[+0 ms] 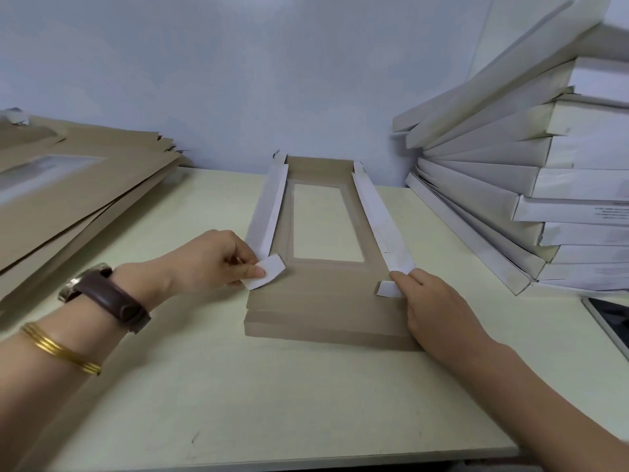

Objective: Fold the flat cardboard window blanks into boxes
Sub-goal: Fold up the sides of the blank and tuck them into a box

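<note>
On the pale table, a brown cardboard blank with a window is lying flat. The left hand is pinching its near left tab; the right hand is pinching the near right tab.

The person is wearing a wristwatch with a wide dark brown strap and a shiny silver case on the left wrist. Thin gold bangles are sitting just behind it.
</note>
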A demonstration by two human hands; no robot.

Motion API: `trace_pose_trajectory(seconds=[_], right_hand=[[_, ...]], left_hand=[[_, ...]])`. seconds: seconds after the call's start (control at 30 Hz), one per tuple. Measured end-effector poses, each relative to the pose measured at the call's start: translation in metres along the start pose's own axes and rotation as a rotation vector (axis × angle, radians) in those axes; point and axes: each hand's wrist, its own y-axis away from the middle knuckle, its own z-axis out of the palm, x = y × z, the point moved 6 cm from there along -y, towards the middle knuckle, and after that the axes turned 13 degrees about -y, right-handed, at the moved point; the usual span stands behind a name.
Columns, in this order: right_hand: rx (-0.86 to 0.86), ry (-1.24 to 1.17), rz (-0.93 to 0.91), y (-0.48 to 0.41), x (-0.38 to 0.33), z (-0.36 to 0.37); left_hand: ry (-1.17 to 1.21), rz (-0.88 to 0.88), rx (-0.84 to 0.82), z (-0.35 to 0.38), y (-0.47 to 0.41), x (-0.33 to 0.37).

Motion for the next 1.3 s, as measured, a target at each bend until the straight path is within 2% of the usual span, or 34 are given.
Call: trace_pose_trajectory(seconds=[0.17,0.33,0.47,0.7,0.87,1.0,1.13,1.3], right_hand=[[0.018,-0.037,0.0,-0.001,0.002,-0.002],[0.034,-0.109,-0.007,-0.001,0.0,-0.01],[0.058,-0.107,0.014,-0.001,0.0,-0.012],[0.061,-0.138,-0.012,0.001,0.002,-0.013],[0.02,-0.215,-0.122,0.003,0.004,-0.013],[-0.114,-0.277,-0.125,0.009,0.007,-0.01],[-0.208,-0.193,-0.134,0.012,0.01,-0.008],[-0.237,-0.145,-0.152,0.013,0.008,-0.007]], left_hand=[[-0.12,0.075,0.093,0.014,0.002,0.019],[-0.088,0.057,0.294,0.016,0.007,0.021],[-0.143,0.105,0.349,0.02,0.01,0.023],[-0.208,0.211,0.304,0.022,0.014,0.03],[-0.249,0.23,0.226,0.022,0.016,0.033],[-0.28,0.242,0.18,0.022,0.022,0.036],[-0.295,0.285,0.143,0.022,0.028,0.037],[-0.315,0.264,0.149,0.025,0.031,0.036]])
